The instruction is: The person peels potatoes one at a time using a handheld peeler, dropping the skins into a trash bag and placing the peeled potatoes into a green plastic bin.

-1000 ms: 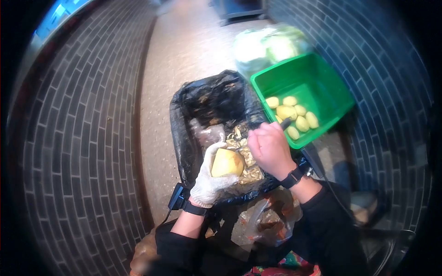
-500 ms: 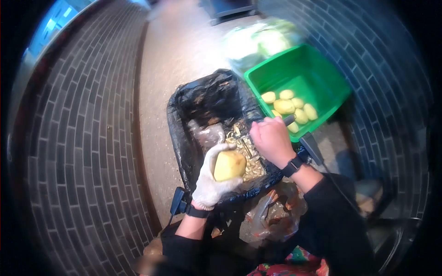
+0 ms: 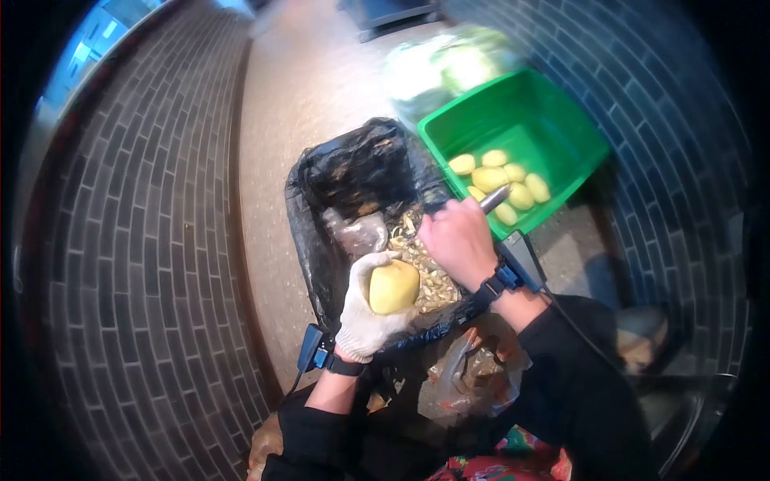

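My left hand, in a white knit glove, is closed around a peeled yellow potato above the black-lined bin. To its right, my bare right hand wraps around a peeler. The shiny handle end sticks out toward the green crate, while the blade end is hidden by my fingers. Potato peelings lie in the bin below both hands, beside a crumpled clear plastic bag. Several peeled potatoes rest in the near left corner of the green crate.
Behind the crate sits a clear bag of pale green produce. A thin plastic bag lies near my lap. Brick-patterned walls rise on both sides, and a dark wheeled object stands at the far end.
My right hand has shifted slightly left and turned, so the peeler's blade end no longer shows. The potato has turned a little in my left hand. The view has shifted slightly.
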### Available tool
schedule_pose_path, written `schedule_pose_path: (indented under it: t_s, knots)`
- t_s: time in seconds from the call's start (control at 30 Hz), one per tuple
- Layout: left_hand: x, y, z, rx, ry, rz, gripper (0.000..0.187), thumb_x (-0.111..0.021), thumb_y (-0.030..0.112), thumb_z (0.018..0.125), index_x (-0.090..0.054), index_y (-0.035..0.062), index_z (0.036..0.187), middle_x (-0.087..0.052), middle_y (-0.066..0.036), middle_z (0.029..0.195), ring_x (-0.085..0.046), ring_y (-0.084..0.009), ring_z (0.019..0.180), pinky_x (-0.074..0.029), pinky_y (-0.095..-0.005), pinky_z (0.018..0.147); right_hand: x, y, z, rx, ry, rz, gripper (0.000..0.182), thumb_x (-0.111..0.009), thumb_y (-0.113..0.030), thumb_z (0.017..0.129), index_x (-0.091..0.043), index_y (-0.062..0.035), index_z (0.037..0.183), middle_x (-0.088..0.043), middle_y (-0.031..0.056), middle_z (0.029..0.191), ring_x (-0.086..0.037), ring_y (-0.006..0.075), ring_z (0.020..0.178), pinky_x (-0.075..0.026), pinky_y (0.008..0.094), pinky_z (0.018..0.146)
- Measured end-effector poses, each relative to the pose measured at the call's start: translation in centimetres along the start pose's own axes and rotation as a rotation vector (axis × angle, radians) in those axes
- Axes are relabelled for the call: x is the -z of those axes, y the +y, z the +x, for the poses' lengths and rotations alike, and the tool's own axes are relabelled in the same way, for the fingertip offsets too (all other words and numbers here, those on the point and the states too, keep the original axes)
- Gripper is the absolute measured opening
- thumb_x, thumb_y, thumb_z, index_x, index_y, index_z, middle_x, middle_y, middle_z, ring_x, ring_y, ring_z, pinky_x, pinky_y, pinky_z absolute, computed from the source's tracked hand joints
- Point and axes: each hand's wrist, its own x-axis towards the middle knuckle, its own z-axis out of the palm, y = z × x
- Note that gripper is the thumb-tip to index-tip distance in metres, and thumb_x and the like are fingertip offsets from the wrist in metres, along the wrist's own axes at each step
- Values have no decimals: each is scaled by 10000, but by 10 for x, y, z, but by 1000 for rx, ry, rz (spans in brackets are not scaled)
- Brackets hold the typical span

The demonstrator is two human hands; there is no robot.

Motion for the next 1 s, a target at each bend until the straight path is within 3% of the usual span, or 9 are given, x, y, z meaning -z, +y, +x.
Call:
schedule_pose_path:
  t_s: [0.07, 0.27, 0.33, 0.47, 0.5, 0.67, 0.73, 0.83, 1.0]
  knots:
    - [-3, 10, -4, -157, -67, -181, 853, -876, 25, 644, -415, 102, 1358, -513, -119, 1359, -530, -217, 1234, -473, -353, 1037, -4, 10, -1, -82, -71, -140, 387, -586, -206, 886, -643, -68, 529, -648, 101, 591, -611, 272, 680, -429, 426, 728]
    - [8, 4, 4, 75, 18, -472, 1045, -839, -14, 636, -295, 120, 1519, -513, -112, 1376, -527, -248, 1260, -472, -382, 1052, 6, -9, 2, -82, -60, 84, 394, -564, -206, 904, -637, -54, 548, -646, 106, 609, -601, 285, 680, -429, 428, 735]
    - [9, 4, 5, 201, 42, -757, 1000, -808, -29, 649, -314, 109, 1507, -515, -115, 1378, -534, -260, 1256, -475, -392, 1047, 11, -11, 4, -90, -48, 139, 388, -561, -197, 907, -633, -55, 553, -641, 100, 610, -596, 285, 677, -429, 425, 734]
    - [9, -4, 7, 213, 124, -927, 525, -637, 284, 943, -476, 74, 1397, -594, -111, 1250, -592, -245, 1177, -489, -382, 1021, 17, -23, 8, 2, -1, 149, 350, -588, -165, 889, -624, -77, 552, -623, 70, 612, -581, 258, 681, -428, 404, 725]
    - [7, -11, 7, 180, 163, -732, 487, -503, 431, 1022, -531, 63, 1340, -621, -95, 1192, -620, -217, 1114, -505, -366, 989, 17, -26, 8, 47, 5, 145, 340, -603, -158, 878, -622, -85, 546, -617, 58, 609, -578, 244, 683, -426, 397, 721]
    - [-1, -23, 3, 221, 276, -498, 409, -462, 382, 1064, -568, 57, 1288, -629, -71, 1161, -609, -137, 1010, -509, -300, 899, 3, -40, -8, 128, 14, 98, 343, -633, -161, 849, -603, -104, 512, -622, 22, 613, -570, 206, 673, -422, 387, 712]
    - [-4, -7, 1, 60, 306, 7, 360, -480, 341, 1063, -611, 48, 1226, -640, -59, 1112, -602, -126, 989, -495, -283, 888, -2, -36, -6, 101, 100, 154, 331, -632, -107, 843, -572, -84, 518, -598, 56, 601, -561, 240, 658, -421, 391, 697]
    - [1, -10, -2, 109, 311, -156, 347, -499, 319, 1056, -625, 27, 1197, -657, -62, 1098, -612, -129, 1000, -494, -285, 894, -11, -6, -6, 92, 21, -150, 354, -625, -168, 862, -617, -90, 517, -613, 56, 568, -589, 235, 675, -421, 405, 715]
    - [12, -6, 2, 164, 319, -530, 407, -483, 375, 1058, -587, 27, 1243, -691, -114, 1060, -659, -167, 976, -533, -322, 892, 1, -20, -3, -31, -4, 10, 372, -607, -165, 883, -608, -71, 523, -616, 93, 573, -591, 266, 685, -418, 423, 721]
